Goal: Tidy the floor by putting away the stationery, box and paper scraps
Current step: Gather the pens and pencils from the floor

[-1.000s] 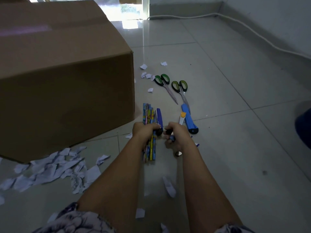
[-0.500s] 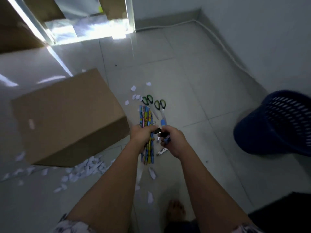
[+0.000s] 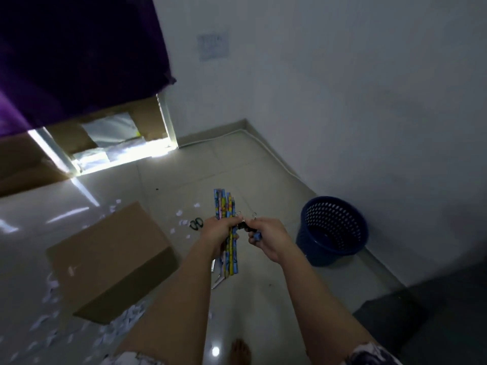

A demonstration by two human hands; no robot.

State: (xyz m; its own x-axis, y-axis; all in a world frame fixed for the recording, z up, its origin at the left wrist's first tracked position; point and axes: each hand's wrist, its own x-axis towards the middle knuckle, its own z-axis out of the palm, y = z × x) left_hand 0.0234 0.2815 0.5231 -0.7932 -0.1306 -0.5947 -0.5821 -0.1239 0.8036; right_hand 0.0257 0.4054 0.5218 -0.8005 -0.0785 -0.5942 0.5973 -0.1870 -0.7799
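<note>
My left hand (image 3: 220, 230) is closed around a bundle of colourful pencils (image 3: 224, 206), held upright well above the floor. My right hand (image 3: 268, 234) grips small stationery, with a black binder clip (image 3: 243, 226) showing between the two hands and a blue piece at the fingers. A closed cardboard box (image 3: 110, 259) lies on the tiled floor to the left. White paper scraps (image 3: 126, 316) lie along its near edge and more paper scraps (image 3: 181, 222) beyond it. Green-handled scissors (image 3: 196, 223) lie on the floor just left of my left hand.
A dark blue perforated waste bin (image 3: 332, 230) stands upright by the right wall. A purple curtain (image 3: 73, 54) hangs at the upper left above a bright doorway (image 3: 118, 151). A white cable (image 3: 266, 148) runs along the skirting. My bare foot (image 3: 241, 351) shows at the bottom.
I have stood up from the floor with both hands still holding the stationery. The view has pulled back and tilted up, so the box and scissors look smaller and the bin and wall appear.
</note>
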